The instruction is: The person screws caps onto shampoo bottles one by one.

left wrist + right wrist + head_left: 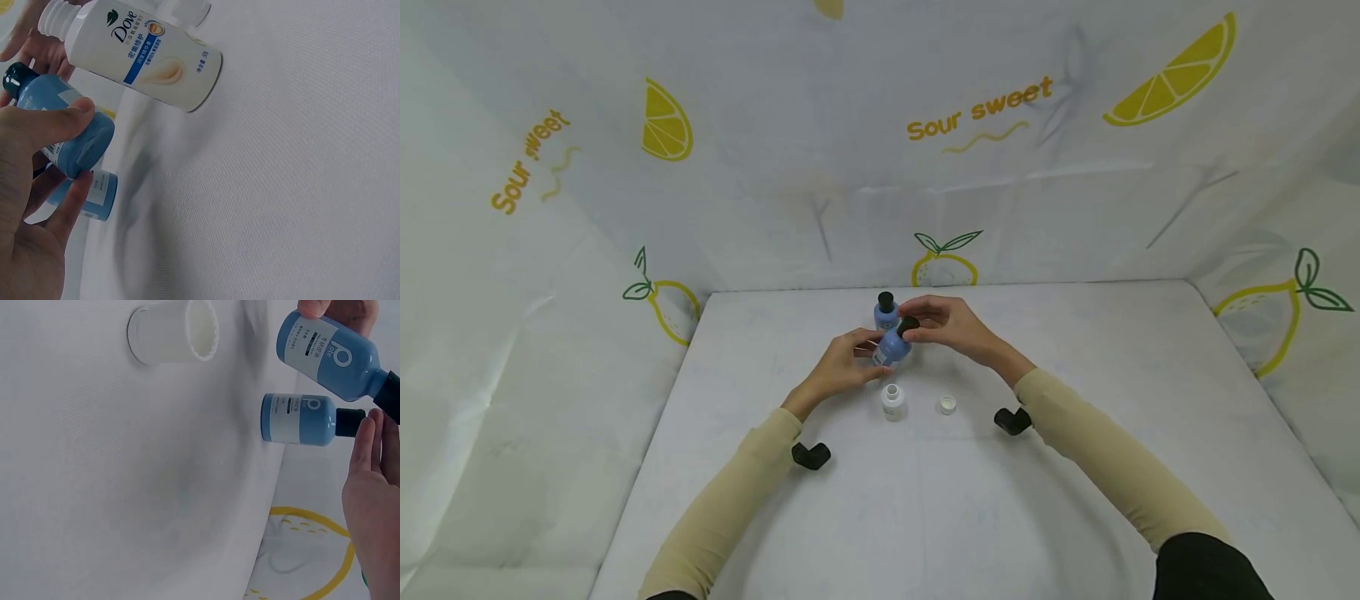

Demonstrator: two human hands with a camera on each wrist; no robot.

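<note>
While the head view shows the fingers of the left hand [844,365] gripping a round blue plastic bottle [892,347], tilted above the white worktop [910,525], those of the right hand [957,325] pinch its black cap [911,322]. Left wrist view: its smooth body [95,145] looks light, perhaps slippery. Right wrist view: sloping shoulders [362,381] suggest holding lower, around the label [307,345].

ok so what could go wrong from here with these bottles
The white bottle stands uncapped on the near side of the hands, so a bump might tip it and spill any contents.
The left hand holds a blue bottle tilted; if its black cap, where the right hand is, came loose, something might leak.
The other blue bottle stands close behind, so a stray knock could topple it.
</note>
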